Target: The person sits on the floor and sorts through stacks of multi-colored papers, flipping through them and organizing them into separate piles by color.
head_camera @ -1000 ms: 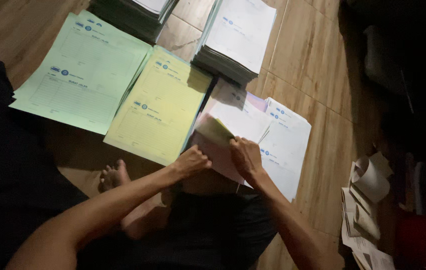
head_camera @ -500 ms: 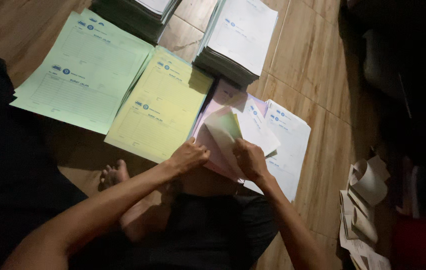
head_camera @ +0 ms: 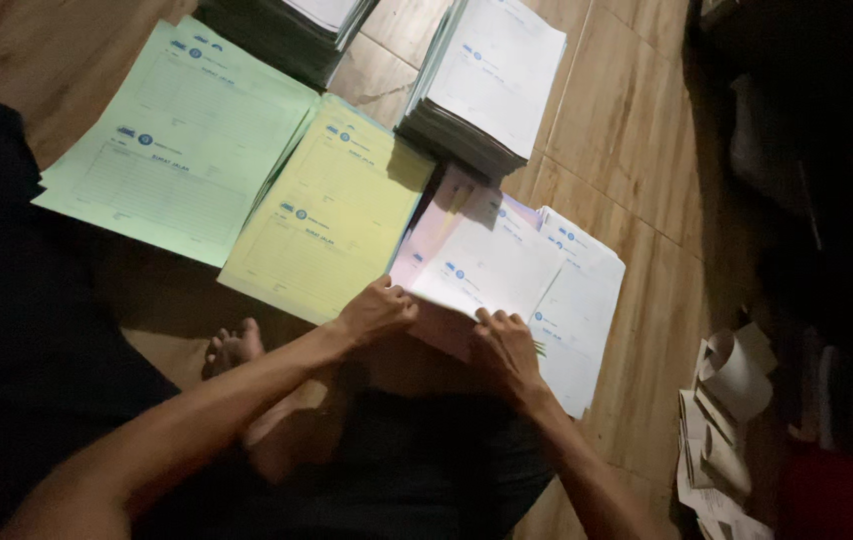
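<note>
White printed forms (head_camera: 492, 265) lay on a pink sheet (head_camera: 427, 235) on the wooden floor (head_camera: 627, 130), just right of the yellow forms (head_camera: 332, 225), their print too dim and small to make out. The left hand (head_camera: 377, 310) pressed curled fingers on the top form's near-left edge. The right hand (head_camera: 507, 345) lay flat with fingers spread on its near edge, and whether either pinched the paper could not be told.
</note>
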